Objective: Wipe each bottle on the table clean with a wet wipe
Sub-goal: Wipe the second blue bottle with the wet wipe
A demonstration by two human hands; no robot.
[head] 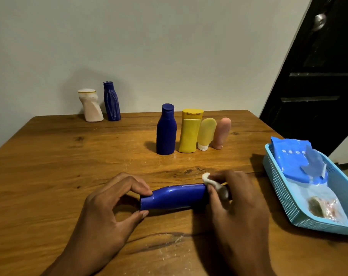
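A blue bottle [174, 197] lies sideways just above the wooden table [69, 166]. My left hand [109, 208] pinches its left end between thumb and fingers. My right hand [237, 200] grips a white wet wipe [215, 185] against the bottle's right end, which the hand hides. Upright in the middle stand a dark blue bottle [166, 130], a yellow bottle [190, 131], a pale yellow tube [206, 133] and a pink tube [222, 132]. At the back left stand a white bottle [90, 105] and a blue bottle [111, 101].
A light blue plastic basket [284, 198] sits at the table's right edge, holding a blue wet-wipe pack [292, 158] and crumpled used wipes [320, 206]. A dark door [316, 76] is behind it on the right. A grey wall runs along the table's far edge.
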